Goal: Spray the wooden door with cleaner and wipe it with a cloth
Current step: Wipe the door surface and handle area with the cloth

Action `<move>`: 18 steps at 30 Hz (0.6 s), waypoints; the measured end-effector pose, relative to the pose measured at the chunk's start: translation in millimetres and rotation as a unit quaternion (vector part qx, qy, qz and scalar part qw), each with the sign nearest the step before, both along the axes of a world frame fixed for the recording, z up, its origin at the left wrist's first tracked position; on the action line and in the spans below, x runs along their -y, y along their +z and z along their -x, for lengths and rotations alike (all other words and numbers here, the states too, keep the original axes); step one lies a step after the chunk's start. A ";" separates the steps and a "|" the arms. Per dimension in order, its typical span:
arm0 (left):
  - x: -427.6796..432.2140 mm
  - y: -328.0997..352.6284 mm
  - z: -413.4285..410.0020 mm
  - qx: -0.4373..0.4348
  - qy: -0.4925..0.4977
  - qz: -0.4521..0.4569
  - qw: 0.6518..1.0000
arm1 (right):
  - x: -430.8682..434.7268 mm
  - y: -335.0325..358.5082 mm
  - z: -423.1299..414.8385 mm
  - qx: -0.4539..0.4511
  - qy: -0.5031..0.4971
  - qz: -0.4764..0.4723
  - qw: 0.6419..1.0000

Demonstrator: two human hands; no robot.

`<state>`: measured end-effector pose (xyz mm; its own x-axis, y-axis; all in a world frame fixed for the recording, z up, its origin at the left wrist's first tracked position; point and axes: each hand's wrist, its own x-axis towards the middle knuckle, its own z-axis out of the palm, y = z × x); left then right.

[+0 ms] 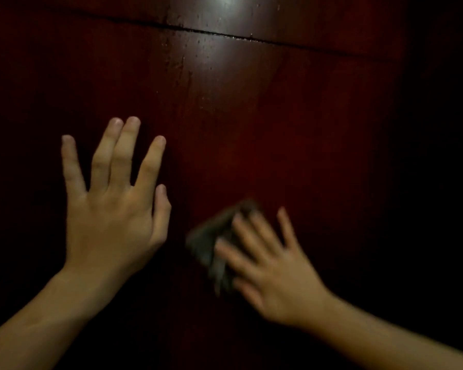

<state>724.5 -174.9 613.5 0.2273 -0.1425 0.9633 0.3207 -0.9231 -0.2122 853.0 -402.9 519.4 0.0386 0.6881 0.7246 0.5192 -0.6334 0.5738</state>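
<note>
**Two hands on the dark red door**

Over on the left we've got our left hand [112, 214] flat against the door [251, 116], palm down, bare forearm running in from the bottom left corner. Fingers are stretched out and fanned: the little finger stands well apart, the two middle ones lie side by side, the index angles away and the thumb tucks in close beside the palm. It grips nothing, just presses on the wood.

Moving to the middle, the door fills the whole view, a deep reddish brown with a glossy finish. A thin dark seam crosses it near the top, sloping down toward the right, and a bright glare sits at the top edge. Below that glare we can see small wet specks and streaks on the surface.

Now to the right, and here's the cloth [214, 244], a grey folded piece lying against the door. Our right hand [270, 268] sits on it, fingers spread and laid flat over its right part, pinning it to the wood rather than curling around it. Hand and cloth are both blurred.
</note>
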 end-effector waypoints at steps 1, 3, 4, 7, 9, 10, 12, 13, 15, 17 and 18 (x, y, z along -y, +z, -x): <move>6.3 3.0 -3.0 0.005 -0.003 -0.001 1.000 | 3.6 -27.2 4.0 0.006 -0.001 0.045 0.999; 17.9 14.1 -11.6 0.015 -0.009 -0.024 1.000 | 5.9 -40.7 3.2 0.006 0.004 0.072 0.997; 22.9 21.3 -16.4 0.018 -0.012 -0.032 0.999 | 4.6 -27.0 1.3 -0.002 0.004 0.049 0.999; 32.9 43.7 -27.9 0.039 -0.011 -0.004 0.999 | -7.6 66.4 -1.4 -0.040 0.001 -0.125 0.991; 34.1 48.3 -33.8 0.049 -0.009 0.019 0.999 | -19.1 144.8 -3.4 -0.040 -0.004 -0.230 0.972; 33.1 47.4 -37.0 0.056 -0.017 0.023 0.998 | -26.2 181.0 -3.5 -0.037 -0.004 -0.261 0.965; 31.0 44.9 -41.3 0.076 -0.058 0.031 0.995 | -43.9 230.6 1.3 -0.037 0.006 -0.296 0.954; 30.0 43.4 -43.7 0.090 -0.082 0.038 0.992 | -53.1 241.3 5.8 -0.032 0.015 -0.293 0.955; 28.5 40.2 -46.4 0.104 -0.105 0.050 0.988 | -68.0 237.4 18.9 0.017 0.016 -0.217 0.976; 26.5 39.6 -45.5 0.105 -0.119 0.045 0.986 | -69.7 219.0 28.0 0.072 -0.003 -0.123 0.990; 27.5 40.4 -42.9 0.101 -0.120 0.046 0.987 | -62.9 212.6 26.6 0.078 -0.010 -0.106 0.991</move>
